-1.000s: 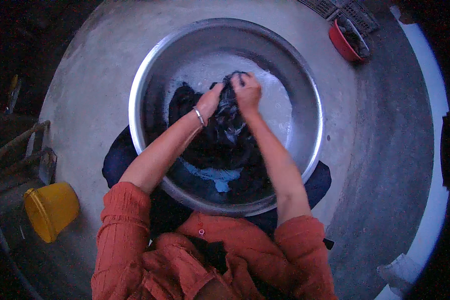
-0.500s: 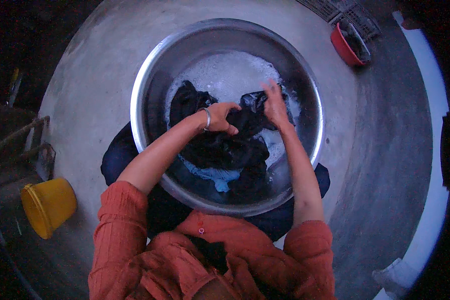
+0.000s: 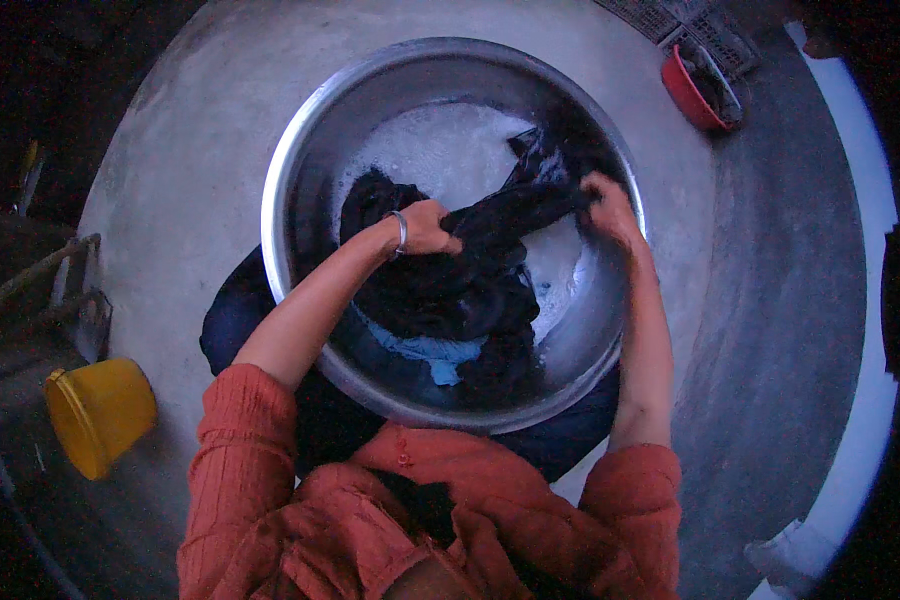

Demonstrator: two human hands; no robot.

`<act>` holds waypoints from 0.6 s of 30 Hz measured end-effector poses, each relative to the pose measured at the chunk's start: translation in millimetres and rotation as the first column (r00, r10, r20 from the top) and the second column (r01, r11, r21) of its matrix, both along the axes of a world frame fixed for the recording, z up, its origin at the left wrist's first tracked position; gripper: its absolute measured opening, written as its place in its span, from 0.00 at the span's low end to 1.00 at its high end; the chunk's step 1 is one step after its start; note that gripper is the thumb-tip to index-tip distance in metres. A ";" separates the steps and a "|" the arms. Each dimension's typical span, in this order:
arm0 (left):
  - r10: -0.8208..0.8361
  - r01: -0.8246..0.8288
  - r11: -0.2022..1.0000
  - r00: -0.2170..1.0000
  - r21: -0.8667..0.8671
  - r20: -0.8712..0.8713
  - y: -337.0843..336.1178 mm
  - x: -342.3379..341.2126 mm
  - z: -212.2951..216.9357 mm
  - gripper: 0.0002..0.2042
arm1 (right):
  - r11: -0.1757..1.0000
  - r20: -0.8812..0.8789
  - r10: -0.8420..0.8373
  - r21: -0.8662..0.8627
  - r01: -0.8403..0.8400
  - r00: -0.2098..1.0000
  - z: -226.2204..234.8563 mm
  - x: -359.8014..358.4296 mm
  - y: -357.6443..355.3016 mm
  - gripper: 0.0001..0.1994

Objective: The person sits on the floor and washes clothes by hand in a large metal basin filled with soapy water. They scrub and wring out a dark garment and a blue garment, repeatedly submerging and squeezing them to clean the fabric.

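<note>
A wide metal basin holds sudsy water and a heap of wet dark cloth. My left hand, with a silver bangle at the wrist, is closed on the dark cloth near the basin's middle. Over by the right wall of the basin, my right hand grips another part of it. A length of the cloth is stretched between both hands, lifted over the suds. Light blue cloth shows from under the dark heap on the near side.
A yellow bucket lies tilted on the floor at the left. Farther back on the right are a red basin and grey crates. My dark-clothed knees flank the metal basin on the concrete floor.
Both hands were open over the cloth and are now closed on it. My right hand has moved right toward the rim, drawing a length of dark cloth out taut.
</note>
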State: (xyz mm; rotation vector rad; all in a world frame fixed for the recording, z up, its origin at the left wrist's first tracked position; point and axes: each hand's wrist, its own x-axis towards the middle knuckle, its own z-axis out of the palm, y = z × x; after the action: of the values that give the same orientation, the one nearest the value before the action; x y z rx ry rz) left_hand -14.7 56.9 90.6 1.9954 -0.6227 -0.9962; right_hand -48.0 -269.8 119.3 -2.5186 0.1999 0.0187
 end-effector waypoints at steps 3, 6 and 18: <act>0.226 -0.271 0.951 0.939 -0.151 -0.259 -7.3 -2.8 -3.3 0.17 | 0.991 -0.534 -0.100 -0.132 0.034 0.840 -13.6 -15.0 -19.3 0.17; 0.388 -0.458 0.888 0.788 -0.035 -0.478 -7.0 -0.5 5.4 0.17 | 0.952 0.078 0.041 -0.304 -0.016 0.996 -30.5 -13.1 16.8 0.27; 0.521 -0.581 0.809 0.778 -0.088 -0.353 -12.6 3.7 -10.1 0.25 | 0.938 -0.245 -0.110 0.294 0.182 0.963 -53.0 18.7 31.6 0.26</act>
State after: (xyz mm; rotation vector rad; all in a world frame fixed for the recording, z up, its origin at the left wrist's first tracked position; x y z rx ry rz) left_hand -11.0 44.3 80.5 1.6449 0.0607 -0.8148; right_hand -29.3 -238.1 66.3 -2.1735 0.4419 0.2573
